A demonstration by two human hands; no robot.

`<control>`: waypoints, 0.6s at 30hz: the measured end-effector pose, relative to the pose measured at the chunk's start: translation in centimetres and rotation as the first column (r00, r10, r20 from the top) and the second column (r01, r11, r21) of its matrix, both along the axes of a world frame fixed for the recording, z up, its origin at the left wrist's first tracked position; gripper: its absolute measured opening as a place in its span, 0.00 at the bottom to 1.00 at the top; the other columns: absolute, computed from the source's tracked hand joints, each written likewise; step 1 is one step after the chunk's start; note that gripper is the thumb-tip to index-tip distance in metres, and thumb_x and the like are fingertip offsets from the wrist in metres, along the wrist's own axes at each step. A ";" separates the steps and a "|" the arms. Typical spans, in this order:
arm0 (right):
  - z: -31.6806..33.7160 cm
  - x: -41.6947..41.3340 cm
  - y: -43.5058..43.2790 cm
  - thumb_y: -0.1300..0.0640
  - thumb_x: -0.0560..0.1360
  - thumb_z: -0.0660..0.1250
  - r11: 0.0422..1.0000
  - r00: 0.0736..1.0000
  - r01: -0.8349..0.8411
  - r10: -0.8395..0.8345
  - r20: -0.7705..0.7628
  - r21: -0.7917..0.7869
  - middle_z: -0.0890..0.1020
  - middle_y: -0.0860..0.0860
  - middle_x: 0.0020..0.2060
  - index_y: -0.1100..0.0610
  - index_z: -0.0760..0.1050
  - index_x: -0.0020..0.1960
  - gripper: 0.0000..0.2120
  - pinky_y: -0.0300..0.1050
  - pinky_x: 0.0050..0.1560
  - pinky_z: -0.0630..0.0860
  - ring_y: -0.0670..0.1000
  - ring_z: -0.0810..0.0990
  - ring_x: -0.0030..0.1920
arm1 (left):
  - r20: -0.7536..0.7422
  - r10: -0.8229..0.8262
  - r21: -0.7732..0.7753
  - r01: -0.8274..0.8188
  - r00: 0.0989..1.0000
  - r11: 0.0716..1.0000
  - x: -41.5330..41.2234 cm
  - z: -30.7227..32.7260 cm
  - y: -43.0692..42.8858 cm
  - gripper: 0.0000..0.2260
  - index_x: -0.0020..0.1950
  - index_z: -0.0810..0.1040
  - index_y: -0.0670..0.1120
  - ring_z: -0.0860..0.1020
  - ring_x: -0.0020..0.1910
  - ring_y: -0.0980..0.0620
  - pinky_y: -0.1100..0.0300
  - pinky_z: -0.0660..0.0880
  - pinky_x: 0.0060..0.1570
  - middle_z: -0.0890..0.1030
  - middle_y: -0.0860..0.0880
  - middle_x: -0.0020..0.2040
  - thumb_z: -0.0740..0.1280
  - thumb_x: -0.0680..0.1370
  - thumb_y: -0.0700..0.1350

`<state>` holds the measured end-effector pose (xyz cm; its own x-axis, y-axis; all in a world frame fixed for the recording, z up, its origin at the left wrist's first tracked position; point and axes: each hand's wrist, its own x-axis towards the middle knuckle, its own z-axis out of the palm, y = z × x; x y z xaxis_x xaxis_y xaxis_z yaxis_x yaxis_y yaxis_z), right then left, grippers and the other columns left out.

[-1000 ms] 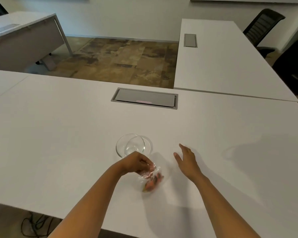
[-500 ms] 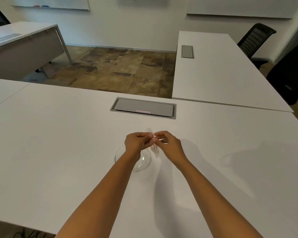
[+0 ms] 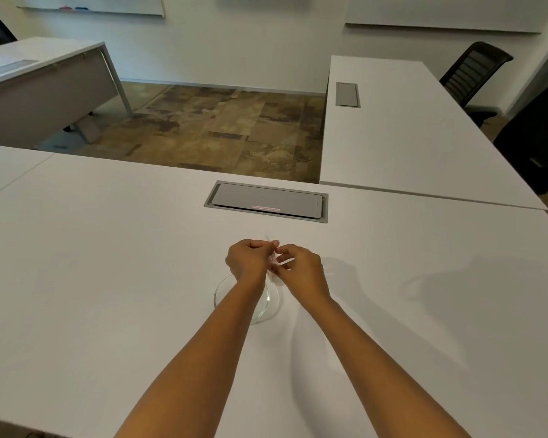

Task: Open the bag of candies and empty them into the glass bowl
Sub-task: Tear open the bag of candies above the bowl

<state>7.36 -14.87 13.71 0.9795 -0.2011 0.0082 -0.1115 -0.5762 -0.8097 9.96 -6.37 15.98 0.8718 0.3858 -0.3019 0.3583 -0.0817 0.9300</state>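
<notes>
A moment ago the bag lay on the desk (image 3: 108,279) under the left hand (image 3: 246,262) alone; now both hands hold it up, and the right hand (image 3: 301,271) has joined at its top edge. Fingertips of both pinch the clear, crinkly bag (image 3: 273,263) between them, just above the 12 o'clock rim of the glass bowl (image 3: 268,308). I take this as the opening pull, with no candies poured yet. The bowl is round, thin-walled and looks empty; the desk is smooth matte white.
</notes>
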 end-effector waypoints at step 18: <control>0.4 -0.1 -0.1 0.57 0.77 0.63 0.996 0.999 0.020 -0.023 -0.032 -0.091 0.85 0.56 0.50 0.59 0.80 0.55 0.11 0.36 0.49 0.71 0.53 0.82 0.47 | -0.080 -0.174 -0.241 0.150 0.981 0.959 0.1 0.3 1.3 0.13 0.53 0.80 0.34 0.83 0.48 0.39 0.53 0.79 0.52 0.82 0.34 0.52 0.72 0.69 0.32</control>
<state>7.25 -15.00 14.12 0.9750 -0.2220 -0.0048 -0.1504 -0.6445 -0.7497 10.09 -5.07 16.27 0.8777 0.1505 -0.4549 0.4499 0.0681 0.8905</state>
